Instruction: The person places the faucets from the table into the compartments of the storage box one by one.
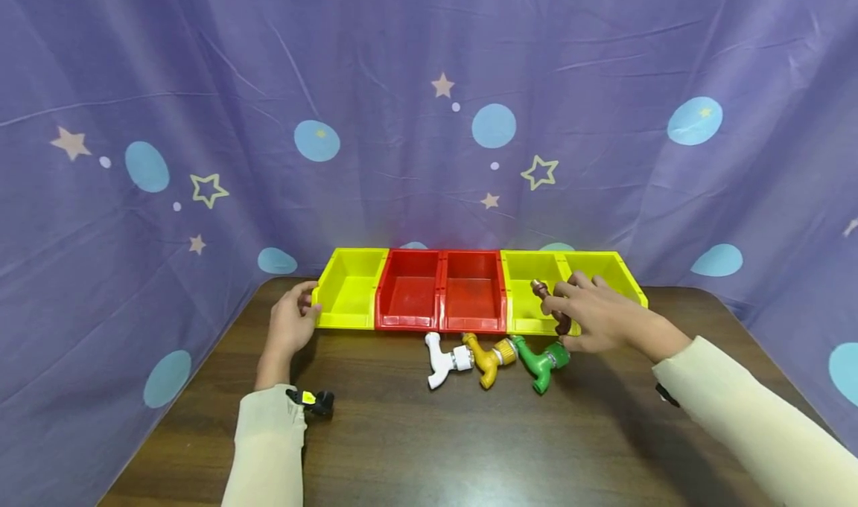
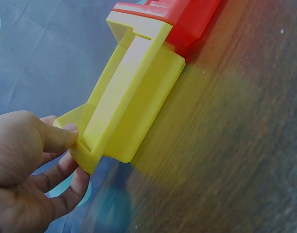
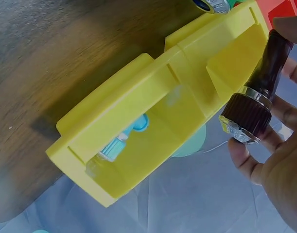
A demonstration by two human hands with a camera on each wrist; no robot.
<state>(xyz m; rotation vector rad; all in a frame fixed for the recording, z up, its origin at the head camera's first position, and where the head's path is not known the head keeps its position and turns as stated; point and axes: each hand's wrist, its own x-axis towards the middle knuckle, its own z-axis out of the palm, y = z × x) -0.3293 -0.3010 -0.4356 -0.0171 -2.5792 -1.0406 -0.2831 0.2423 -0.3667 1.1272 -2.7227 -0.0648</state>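
Observation:
My left hand [image 1: 292, 322] pinches the outer left side of the leftmost yellow bin [image 1: 354, 287]; the left wrist view shows the thumb on the rim of that bin [image 2: 133, 97] and fingers beneath. My right hand [image 1: 596, 313] holds a dark brown tap [image 1: 560, 315] above the front of the yellow bins at the right. In the right wrist view the brown tap [image 3: 255, 97] lies between thumb and fingers. A light blue tap [image 3: 114, 147] rests inside the rightmost yellow bin [image 3: 187, 111].
Two red bins [image 1: 410, 291] stand in the middle of the row. On the wooden table [image 1: 415, 440] before the bins lie a white tap [image 1: 439, 362], a yellow tap [image 1: 492, 362] and a green tap [image 1: 540, 365]. A purple patterned curtain [image 1: 402, 120] hangs behind.

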